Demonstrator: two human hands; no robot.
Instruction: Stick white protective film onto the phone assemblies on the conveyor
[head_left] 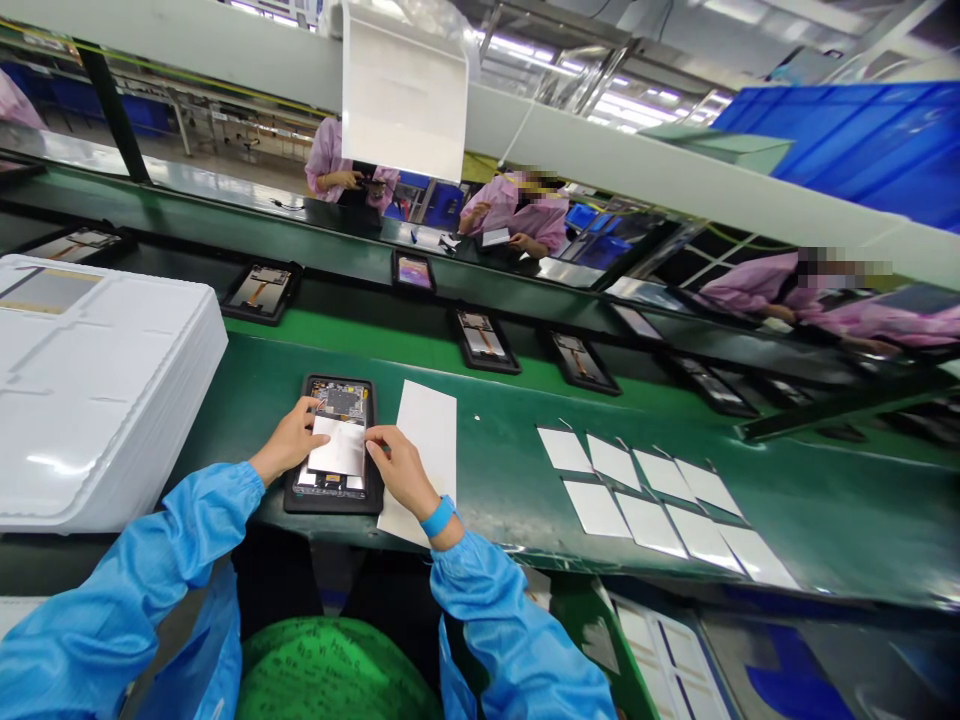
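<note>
Right of the tablet [341,400], white sheet [427,430]; leftward, stacked trays [97,390].

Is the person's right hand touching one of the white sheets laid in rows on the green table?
No, the right hand touches the white sheet on the open tablet; the rows lie apart.

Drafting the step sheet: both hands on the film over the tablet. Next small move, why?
Likely press the film flat onto the tablet: left hand and right hand touch its side edges, and it lies over the tablet's middle.
</note>
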